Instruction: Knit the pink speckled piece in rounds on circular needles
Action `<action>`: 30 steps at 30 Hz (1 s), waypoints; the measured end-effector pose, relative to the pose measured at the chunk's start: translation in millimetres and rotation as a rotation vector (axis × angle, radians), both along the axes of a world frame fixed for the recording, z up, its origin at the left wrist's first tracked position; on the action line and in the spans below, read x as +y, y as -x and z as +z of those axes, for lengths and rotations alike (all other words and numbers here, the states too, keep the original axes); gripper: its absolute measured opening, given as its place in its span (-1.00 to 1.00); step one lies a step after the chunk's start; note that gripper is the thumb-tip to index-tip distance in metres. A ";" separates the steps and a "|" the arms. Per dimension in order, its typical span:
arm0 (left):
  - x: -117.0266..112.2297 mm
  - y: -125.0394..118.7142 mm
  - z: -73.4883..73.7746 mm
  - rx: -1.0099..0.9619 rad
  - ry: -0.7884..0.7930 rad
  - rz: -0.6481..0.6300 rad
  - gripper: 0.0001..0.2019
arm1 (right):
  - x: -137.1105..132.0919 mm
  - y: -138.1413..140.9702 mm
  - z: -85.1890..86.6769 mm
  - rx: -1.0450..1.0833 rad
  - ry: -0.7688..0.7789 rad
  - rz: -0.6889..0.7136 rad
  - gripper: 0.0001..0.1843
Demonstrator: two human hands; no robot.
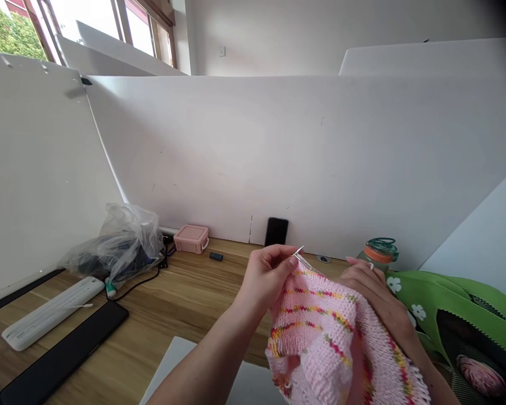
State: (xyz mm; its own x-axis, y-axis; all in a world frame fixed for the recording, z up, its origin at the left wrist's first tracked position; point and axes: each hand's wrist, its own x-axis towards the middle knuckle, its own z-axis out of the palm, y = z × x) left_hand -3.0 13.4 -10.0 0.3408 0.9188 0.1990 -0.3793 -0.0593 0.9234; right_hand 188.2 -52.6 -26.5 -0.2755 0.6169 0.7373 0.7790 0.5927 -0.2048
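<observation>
Striped pink knitting [314, 332] is held up over the table [185, 298], its needles [299, 251] clamped in the left hand's [263, 277] fingers. Its right side is covered by the right hand [373, 295]; its fingers' closure cannot be told. Behind, a phone [276, 231] is propped.

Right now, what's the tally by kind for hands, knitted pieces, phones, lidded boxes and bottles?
Left hand and right hand: 2
Knitted piece: 1
Phone: 1
Lidded box: 1
Bottle: 1
Total: 6
</observation>
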 end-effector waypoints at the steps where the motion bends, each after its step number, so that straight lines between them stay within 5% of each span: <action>1: 0.4 0.1 -0.1 -0.010 -0.003 0.012 -0.76 | -1.3 2.3 2.2 -0.002 0.002 0.010 -0.62; 6: -1.9 -3.0 -0.4 -0.016 0.010 0.047 -0.76 | -8.8 12.8 10.0 -0.034 -0.036 -0.013 -0.60; 12: -14.2 -7.6 2.6 0.025 -0.063 -0.093 -0.76 | -10.3 14.4 6.7 -0.054 -0.063 -0.117 -0.68; 18: -22.6 -7.7 3.8 0.147 -0.154 -0.334 -0.79 | -3.4 17.8 -0.4 0.024 0.269 -0.206 -0.55; 24: -16.1 -3.4 5.2 0.084 -0.065 -0.159 -0.78 | -3.0 20.8 6.2 -0.009 -0.294 -0.107 -0.68; 30: -7.7 3.6 7.9 0.004 0.043 -0.039 -0.78 | -6.3 14.9 11.2 -0.085 -0.078 -0.009 -0.62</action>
State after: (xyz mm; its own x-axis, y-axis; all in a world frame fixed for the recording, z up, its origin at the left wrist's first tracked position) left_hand -6.6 5.7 -2.1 0.3770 0.9127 0.1579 -0.3769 -0.0045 0.9262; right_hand 173.3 -58.9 -15.3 -0.3339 0.5617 0.7570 0.7971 0.5970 -0.0913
